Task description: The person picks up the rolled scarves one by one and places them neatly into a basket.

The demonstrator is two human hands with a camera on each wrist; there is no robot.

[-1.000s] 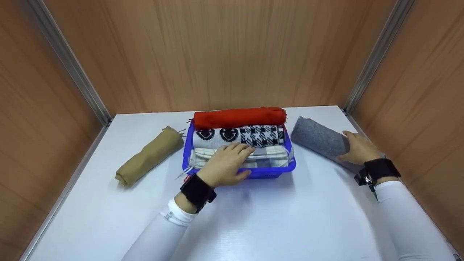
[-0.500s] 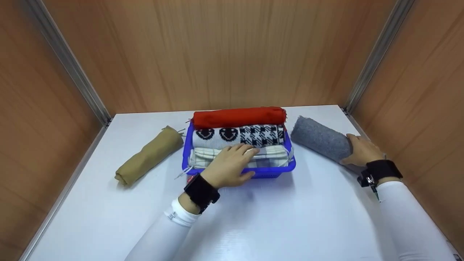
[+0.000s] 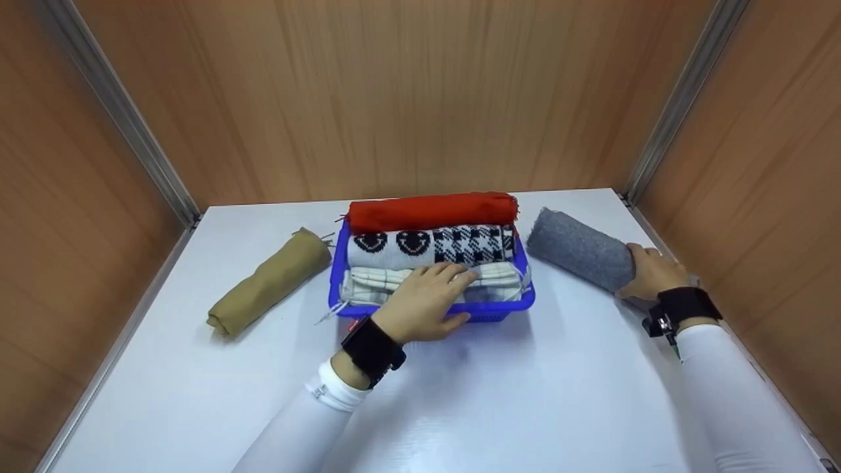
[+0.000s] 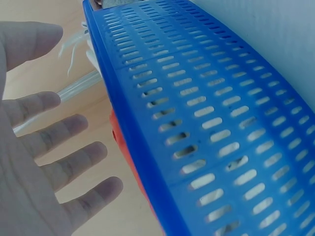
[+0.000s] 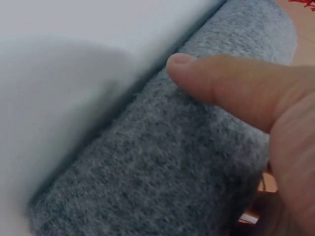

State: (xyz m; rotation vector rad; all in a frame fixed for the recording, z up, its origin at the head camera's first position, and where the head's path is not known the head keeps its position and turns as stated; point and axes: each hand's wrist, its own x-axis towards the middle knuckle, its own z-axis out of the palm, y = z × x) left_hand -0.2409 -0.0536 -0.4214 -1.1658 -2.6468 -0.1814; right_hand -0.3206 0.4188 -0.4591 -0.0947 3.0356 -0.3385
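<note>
My right hand [image 3: 654, 272] grips a rolled grey cloth [image 3: 578, 249] that lies slanted at the right of the table. In the right wrist view the thumb [image 5: 211, 81] presses on the fuzzy grey roll [image 5: 147, 147], while the other fingers are mostly hidden on its far side. With fingers spread, my left hand [image 3: 430, 302] hovers over the front of a blue plastic basket [image 3: 519, 306]. The left wrist view shows its palm [image 4: 24, 182] beside the slotted basket wall [image 4: 211, 123]. Beneath it in the basket is a pale checked cloth roll [image 3: 502, 276].
Behind the checked roll sit a black-and-white patterned roll [image 3: 470, 244] and a red roll [image 3: 433, 211]. A tan cloth roll [image 3: 269, 282] lies slanted on the white table [image 3: 499, 407] at the left. Wooden panels [image 3: 420, 98] enclose the back and both sides.
My left hand has drifted slightly to the right over the basket's front. The right hand has shifted slightly on the grey roll, which stays in place.
</note>
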